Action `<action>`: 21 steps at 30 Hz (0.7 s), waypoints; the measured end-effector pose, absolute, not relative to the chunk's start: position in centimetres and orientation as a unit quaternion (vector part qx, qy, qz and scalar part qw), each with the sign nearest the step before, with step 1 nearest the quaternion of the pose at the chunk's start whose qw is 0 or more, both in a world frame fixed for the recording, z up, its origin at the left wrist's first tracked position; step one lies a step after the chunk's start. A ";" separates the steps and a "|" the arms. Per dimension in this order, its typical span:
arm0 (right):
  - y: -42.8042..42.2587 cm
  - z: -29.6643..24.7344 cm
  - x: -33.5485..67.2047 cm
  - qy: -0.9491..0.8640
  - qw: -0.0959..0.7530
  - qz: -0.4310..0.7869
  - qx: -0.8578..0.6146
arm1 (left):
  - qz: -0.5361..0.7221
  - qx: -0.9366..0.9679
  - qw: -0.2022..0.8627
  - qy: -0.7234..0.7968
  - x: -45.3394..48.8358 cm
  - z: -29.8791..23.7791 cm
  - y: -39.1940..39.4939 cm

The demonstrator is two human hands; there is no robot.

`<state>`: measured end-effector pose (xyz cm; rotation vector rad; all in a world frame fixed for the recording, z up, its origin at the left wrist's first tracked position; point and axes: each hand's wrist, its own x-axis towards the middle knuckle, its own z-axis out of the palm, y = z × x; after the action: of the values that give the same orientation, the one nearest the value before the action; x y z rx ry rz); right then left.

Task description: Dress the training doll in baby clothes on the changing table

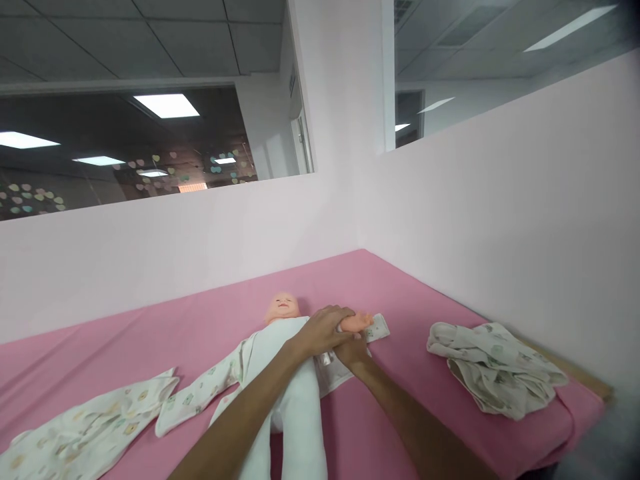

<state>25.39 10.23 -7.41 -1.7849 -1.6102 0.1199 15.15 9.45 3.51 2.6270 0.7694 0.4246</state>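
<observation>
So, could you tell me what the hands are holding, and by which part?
The left hand grips the doll by its outstretched arm, near the wrist. The right hand sits under that arm at the sleeve; its grip is hidden.

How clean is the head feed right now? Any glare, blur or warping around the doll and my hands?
Head view: even, soft light, no hard shadows on the pink mat; ceiling panels blow out white; wide-angle bending tilts the walls; bottom-right corner smeared dark. The doll, left hand and right hand read fairly sharp; crumpled garment slightly soft.
</observation>
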 end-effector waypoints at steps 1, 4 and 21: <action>10.2 -7.2 25.7 -0.615 0.358 0.051 -0.701 | 0.164 0.928 0.194 0.272 15.2 3.6 9.5; 10.0 -6.2 26.3 -0.589 0.356 0.052 -0.724 | 0.214 0.904 0.232 0.288 14.8 4.0 9.7; 10.1 -5.6 23.4 -0.609 0.281 0.044 -0.740 | 0.237 0.850 0.311 0.352 14.2 4.8 10.4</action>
<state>23.37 10.11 -5.57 -1.9835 -1.6329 0.1183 14.19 10.38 4.81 2.2456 0.9296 0.6269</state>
